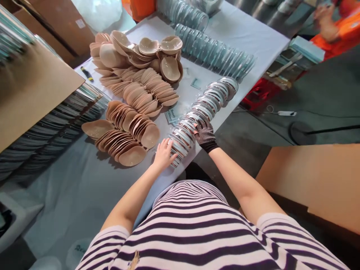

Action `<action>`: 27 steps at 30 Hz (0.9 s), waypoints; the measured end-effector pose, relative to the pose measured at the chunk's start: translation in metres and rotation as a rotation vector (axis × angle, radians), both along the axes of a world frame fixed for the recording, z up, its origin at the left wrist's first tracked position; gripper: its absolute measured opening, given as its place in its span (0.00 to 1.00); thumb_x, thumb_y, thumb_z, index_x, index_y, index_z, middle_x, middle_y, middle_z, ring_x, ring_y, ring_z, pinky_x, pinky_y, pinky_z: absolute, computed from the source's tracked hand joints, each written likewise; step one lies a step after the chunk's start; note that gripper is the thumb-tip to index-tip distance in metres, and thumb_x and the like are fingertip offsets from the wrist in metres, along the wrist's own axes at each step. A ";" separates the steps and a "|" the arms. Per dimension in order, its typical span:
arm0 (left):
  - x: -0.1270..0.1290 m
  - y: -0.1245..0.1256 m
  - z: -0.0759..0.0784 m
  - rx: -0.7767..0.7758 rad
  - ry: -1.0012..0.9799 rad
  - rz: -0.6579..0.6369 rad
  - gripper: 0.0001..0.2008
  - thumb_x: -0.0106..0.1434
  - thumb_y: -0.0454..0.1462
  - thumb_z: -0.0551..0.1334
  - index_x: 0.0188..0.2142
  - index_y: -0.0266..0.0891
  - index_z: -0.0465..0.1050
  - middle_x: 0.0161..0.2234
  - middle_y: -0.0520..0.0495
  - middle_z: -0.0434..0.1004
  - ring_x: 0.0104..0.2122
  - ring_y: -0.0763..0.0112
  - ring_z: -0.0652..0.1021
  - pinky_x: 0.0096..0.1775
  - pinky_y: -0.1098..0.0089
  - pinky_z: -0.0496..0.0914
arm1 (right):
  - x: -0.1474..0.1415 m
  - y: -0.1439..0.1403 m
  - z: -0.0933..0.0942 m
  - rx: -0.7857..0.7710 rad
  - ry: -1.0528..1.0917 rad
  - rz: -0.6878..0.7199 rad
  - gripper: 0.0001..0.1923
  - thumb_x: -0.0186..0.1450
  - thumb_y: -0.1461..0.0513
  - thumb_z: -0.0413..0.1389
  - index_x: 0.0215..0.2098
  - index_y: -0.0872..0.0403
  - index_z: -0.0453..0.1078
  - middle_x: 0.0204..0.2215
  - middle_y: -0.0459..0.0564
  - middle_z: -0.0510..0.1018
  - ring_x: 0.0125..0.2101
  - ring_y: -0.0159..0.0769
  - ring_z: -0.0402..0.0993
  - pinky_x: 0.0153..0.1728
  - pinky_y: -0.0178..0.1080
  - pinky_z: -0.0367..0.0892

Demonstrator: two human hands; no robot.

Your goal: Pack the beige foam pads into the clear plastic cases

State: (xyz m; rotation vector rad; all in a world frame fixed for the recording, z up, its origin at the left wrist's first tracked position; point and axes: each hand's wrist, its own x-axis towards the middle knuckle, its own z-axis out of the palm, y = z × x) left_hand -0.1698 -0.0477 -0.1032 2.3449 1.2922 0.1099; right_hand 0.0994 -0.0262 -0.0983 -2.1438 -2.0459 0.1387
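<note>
Black mesh glove covers my right hand, which lies flat with fingers spread on the near part of a long row of clear plastic shells; it presses rather than grips. My bare left hand sits at the row's near end, fingers open and cupped against the last shell, closing on nothing. Between them the two hands brace the row from the top and the end.

The row runs along the right edge of the table, from near me toward the far right corner. I judge these shells thin, light and glossy, so slippery and springy as a stack: squeezed from the ends they should hold, but lifted by the middle they would likely buckle and spill. Best hold is both ends, pressed inward.

Left of the row, toward the table's middle, lie fanned heaps of beige foam cups, soft and light. Further clear stacks lie at the far edge.
</note>
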 end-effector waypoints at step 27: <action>0.153 0.063 0.007 -0.056 0.060 0.159 0.42 0.58 0.46 0.67 0.68 0.41 0.55 0.69 0.36 0.54 0.69 0.44 0.54 0.67 0.41 0.45 | 0.168 0.094 -0.022 -0.109 0.161 0.571 0.19 0.69 0.57 0.50 0.56 0.48 0.73 0.61 0.52 0.70 0.67 0.53 0.51 0.66 0.61 0.41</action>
